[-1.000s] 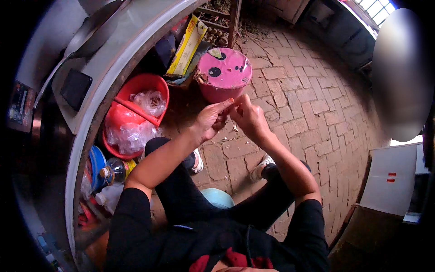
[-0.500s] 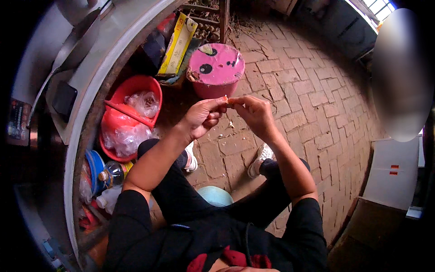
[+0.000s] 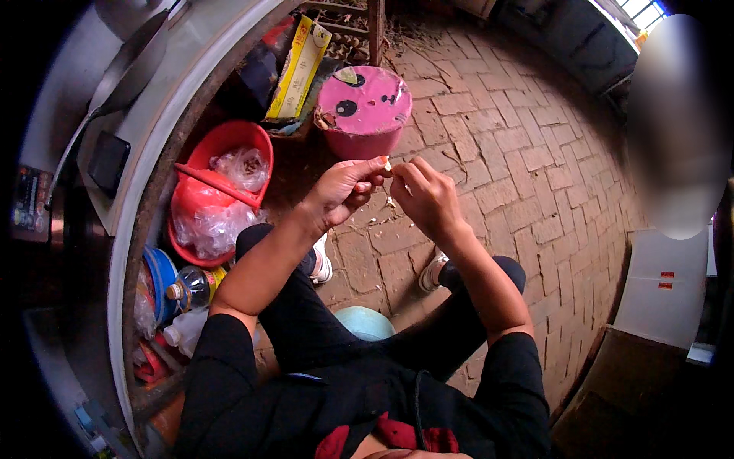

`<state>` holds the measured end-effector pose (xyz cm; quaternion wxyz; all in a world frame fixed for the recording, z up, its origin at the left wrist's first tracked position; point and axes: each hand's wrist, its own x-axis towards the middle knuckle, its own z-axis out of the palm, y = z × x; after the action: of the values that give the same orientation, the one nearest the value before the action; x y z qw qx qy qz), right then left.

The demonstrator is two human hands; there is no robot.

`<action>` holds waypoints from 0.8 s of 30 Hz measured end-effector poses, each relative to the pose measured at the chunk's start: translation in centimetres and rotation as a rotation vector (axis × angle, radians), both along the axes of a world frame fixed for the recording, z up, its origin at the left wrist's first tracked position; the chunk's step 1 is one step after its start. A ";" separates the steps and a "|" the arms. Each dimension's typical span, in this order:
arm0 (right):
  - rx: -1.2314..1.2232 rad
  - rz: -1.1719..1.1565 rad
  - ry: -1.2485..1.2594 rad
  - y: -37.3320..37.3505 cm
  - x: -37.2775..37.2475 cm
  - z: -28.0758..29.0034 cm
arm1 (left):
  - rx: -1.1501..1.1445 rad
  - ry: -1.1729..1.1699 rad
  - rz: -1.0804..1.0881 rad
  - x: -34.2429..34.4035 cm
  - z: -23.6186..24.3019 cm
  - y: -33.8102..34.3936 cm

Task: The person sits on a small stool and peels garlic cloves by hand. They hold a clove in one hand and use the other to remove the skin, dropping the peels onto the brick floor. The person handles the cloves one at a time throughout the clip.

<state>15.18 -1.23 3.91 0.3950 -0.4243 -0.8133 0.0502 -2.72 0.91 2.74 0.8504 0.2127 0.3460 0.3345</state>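
Out in front of me, my left hand (image 3: 345, 193) pinches a small whitish piece, like a garlic clove (image 3: 388, 164), between thumb and forefinger. The other fingers of that hand are curled in. Close against the piece, my right hand (image 3: 430, 197) has its thumb and fingertips pressed together. Whether anything is between those fingertips is too small to tell. Beyond my hands stands a round pink stool (image 3: 375, 103) with a cartoon animal face on its top. Below my hands, whitish scraps (image 3: 375, 222) lie scattered on the brick floor.
At my left a red basket (image 3: 264, 141) holds plastic bags (image 3: 206, 229). Near it are a capped bottle (image 3: 191, 289), a white jug (image 3: 186, 330) and a yellow box (image 3: 300, 69). A pale blue round thing (image 3: 365, 323) sits between my legs. A white counter edge (image 3: 149, 164) runs along the left.
My right hand has drawn slightly away and lower from the left fingertips, and more of the whitish piece shows. The view has shifted a little.
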 end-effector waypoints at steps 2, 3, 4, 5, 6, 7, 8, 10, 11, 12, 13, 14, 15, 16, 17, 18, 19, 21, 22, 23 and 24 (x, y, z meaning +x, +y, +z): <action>-0.015 -0.021 -0.005 0.1 0.0 -0.2 | 0.001 -0.001 0.007 0.4 0.0 -0.1; -0.042 -0.004 0.045 0.1 0.0 0.0 | 0.009 0.000 0.001 0.4 0.0 -0.1; -0.069 0.012 0.094 0.2 0.1 0.3 | 0.018 0.000 -0.005 0.4 -0.1 -0.1; -0.096 0.029 0.144 0.2 0.1 0.6 | 0.028 0.000 -0.010 0.3 -0.1 -0.1; -0.119 0.024 0.180 0.3 0.2 0.6 | 0.052 0.002 -0.035 0.2 0.1 0.0; -0.142 0.020 0.216 0.3 0.3 0.6 | 0.076 0.003 -0.061 0.1 0.4 0.0; -0.167 0.016 0.251 0.3 0.4 0.6 | 0.098 0.003 -0.085 0.1 0.6 0.0; -0.198 0.003 0.244 0.1 0.6 0.8 | 0.117 0.024 -0.097 0.3 0.6 0.1; -0.214 -0.001 0.242 0.1 0.6 0.9 | 0.126 0.037 -0.102 0.3 0.6 0.2; -0.224 0.005 0.254 0.1 0.7 0.9 | 0.146 0.037 -0.112 0.3 0.5 0.2; -0.234 0.010 0.267 0.1 0.8 0.8 | 0.166 0.038 -0.122 0.3 0.4 0.2; -0.241 0.015 0.279 0.1 1.0 0.9 | 0.188 0.038 -0.134 0.3 0.4 0.3; -0.249 0.013 0.282 0.1 1.0 0.9 | 0.188 0.049 -0.139 0.3 0.4 0.3; -0.257 0.012 0.284 0.2 1.1 1.0 | 0.188 0.060 -0.144 0.3 0.5 0.3; -0.265 0.011 0.287 0.2 1.1 1.0 | 0.189 0.071 -0.148 0.3 0.5 0.3; -0.275 0.011 0.288 0.1 1.1 1.0 | 0.213 0.074 -0.149 0.3 0.3 0.3; -0.286 0.011 0.290 0.1 1.1 1.0 | 0.237 0.078 -0.150 0.3 -0.1 0.3; -0.301 0.017 0.299 -0.1 1.0 0.9 | 0.252 0.090 -0.141 0.4 -0.3 0.3; -0.306 0.024 0.307 -0.1 0.9 0.8 | 0.242 0.100 -0.130 0.6 -0.2 0.3; -0.310 0.031 0.315 -0.1 0.8 0.7 | 0.233 0.110 -0.119 0.7 -0.1 0.3; -0.316 0.029 0.316 -0.1 0.8 0.7 | 0.229 0.101 -0.126 0.6 -0.4 0.4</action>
<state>15.99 -1.34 4.62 0.4451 -0.4560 -0.7294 0.2487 -2.12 1.29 2.38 0.8214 0.3462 0.3338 0.3066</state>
